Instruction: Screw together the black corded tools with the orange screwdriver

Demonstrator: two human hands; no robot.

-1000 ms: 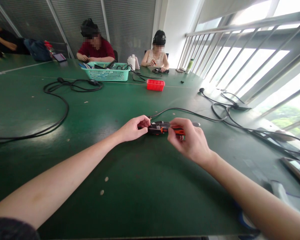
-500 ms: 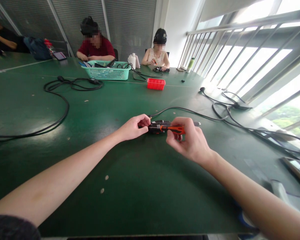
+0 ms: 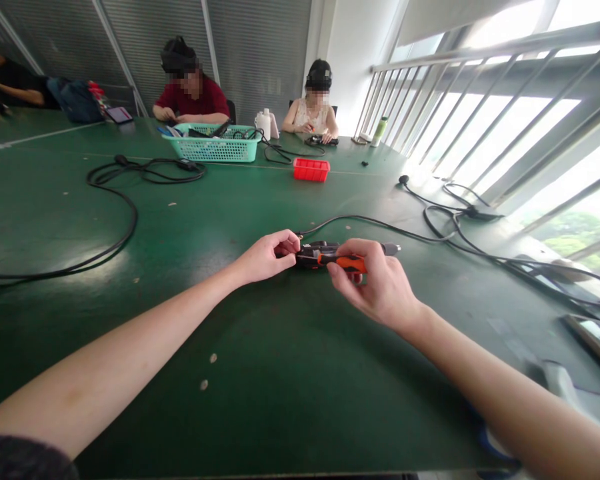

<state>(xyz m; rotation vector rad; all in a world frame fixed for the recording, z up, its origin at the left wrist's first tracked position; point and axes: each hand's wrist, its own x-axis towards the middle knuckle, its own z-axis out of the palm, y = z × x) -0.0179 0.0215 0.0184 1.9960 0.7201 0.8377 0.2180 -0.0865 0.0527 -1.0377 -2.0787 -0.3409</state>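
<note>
A dark, elongated corded device [image 3: 307, 247] lies on the green table [image 3: 280, 373] in front of me, with a narrow metal-tipped end pointing right. My left hand [image 3: 269, 257] is closed around its left end, thumb and fingers curled over it. Between the fingers of my right hand [image 3: 383, 279] is a screwdriver [image 3: 347, 262] with an orange and black handle. The screwdriver lies nearly level over the device, its thin shaft pointing left toward my left fingers. Whether its tip touches a screw is too small to tell. My right hand hides part of the device.
A black cable [image 3: 380, 223] runs from the device to coils at right. Another cable [image 3: 135, 213] lies at left. Farther back stand a red divided box [image 3: 311, 171] and a teal basket [image 3: 215, 150]. Several people sit across the table. A railing [image 3: 460, 120] borders the right side.
My right hand and the screwdriver have shifted slightly, the handle now a little more left and lower. My left hand keeps its hold on the device.
</note>
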